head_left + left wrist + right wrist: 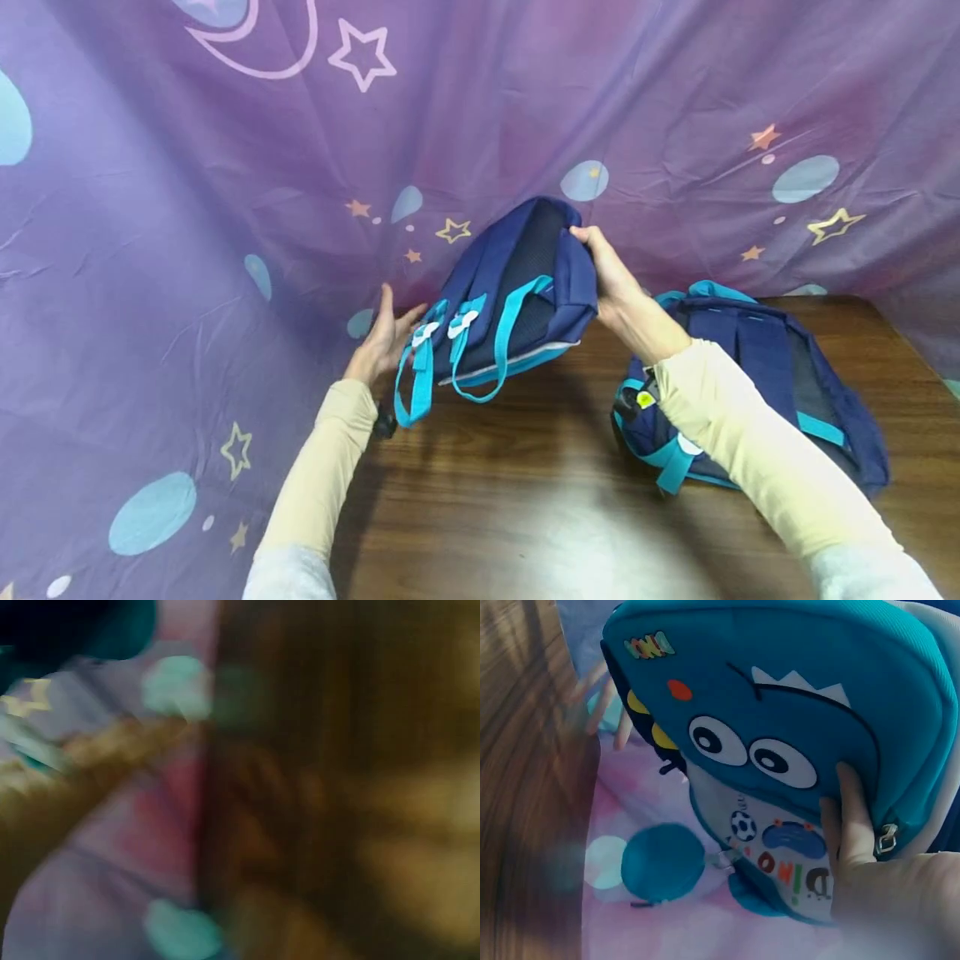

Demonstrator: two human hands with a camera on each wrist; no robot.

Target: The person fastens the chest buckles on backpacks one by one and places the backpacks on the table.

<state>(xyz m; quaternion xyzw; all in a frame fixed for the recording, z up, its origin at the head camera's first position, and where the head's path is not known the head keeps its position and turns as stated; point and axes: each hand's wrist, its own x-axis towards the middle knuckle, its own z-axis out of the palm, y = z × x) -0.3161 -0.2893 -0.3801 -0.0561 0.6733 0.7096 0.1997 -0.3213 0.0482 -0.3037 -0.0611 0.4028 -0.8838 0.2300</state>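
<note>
A navy and teal children's backpack [498, 279] is held up off the table, tilted, with its shoulder straps and white buckles toward me. My right hand [618, 287] grips its right side, thumb on the back panel and fingers across the front. In the right wrist view, the backpack's teal front [780, 667] shows a cartoon dinosaur face, and a round teal pouch [664, 862] dangles beside it. My left hand [381, 343] is spread beside the strap end; whether it touches the bag I cannot tell. Motion blurs the left wrist view.
A second navy backpack [738, 333] with teal trim lies on the wooden table [480, 475] at the right, partly under my right forearm. A purple cloth [187, 333] with stars and moons hangs at the back and left.
</note>
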